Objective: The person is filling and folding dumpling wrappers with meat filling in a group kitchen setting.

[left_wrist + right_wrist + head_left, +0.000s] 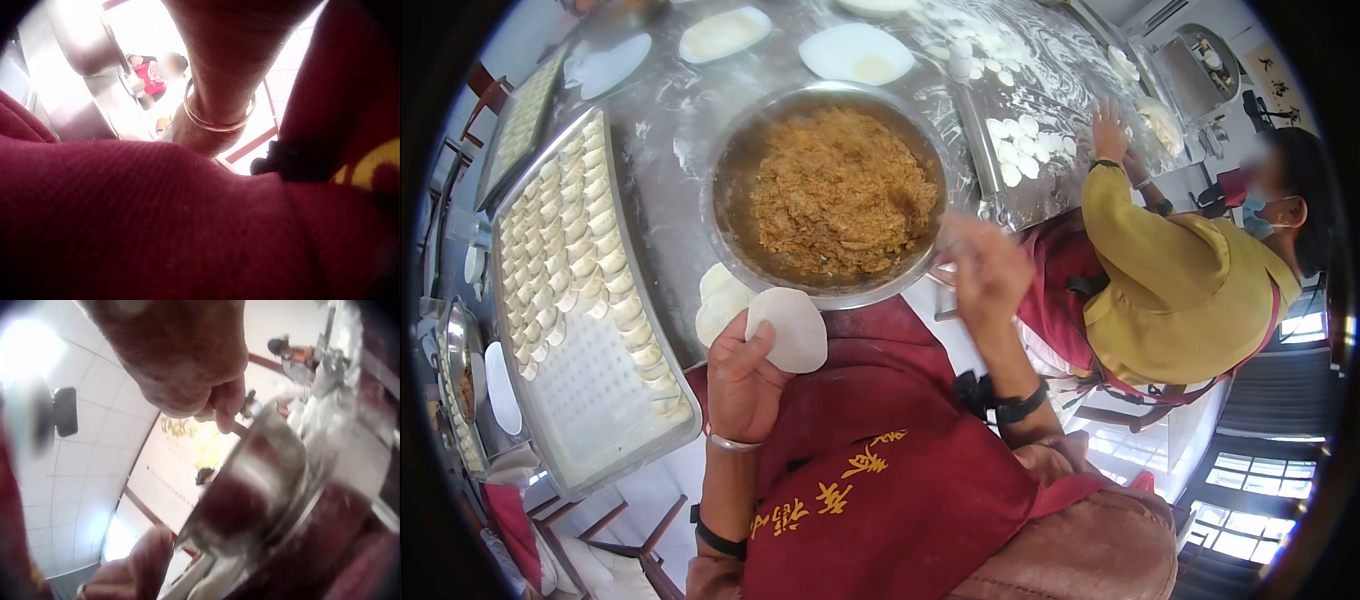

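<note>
My left hand (745, 375) pinches a round, pale dumpling wrapper (792, 332) by its edge, in front of the bowl. More wrappers (718, 300) lie just behind it at the table edge. A wide metal bowl (730, 245) holds a mound of brown minced filling (840, 190). At its right rim, my right hand (988, 265) is blurred in the head view. In the right wrist view, its fingers curl around a thin flat stick (239, 429), mostly hidden, above the bowl (250, 481). Dark cloth hides most of the left hand in the left wrist view.
A tray (590, 440) with rows of folded dumplings stands on the left. White plates (855, 50) lie beyond the bowl. Dough pieces (1025, 150) sit on the floured table (940, 120) at right, where another person (1170, 260) sits close by.
</note>
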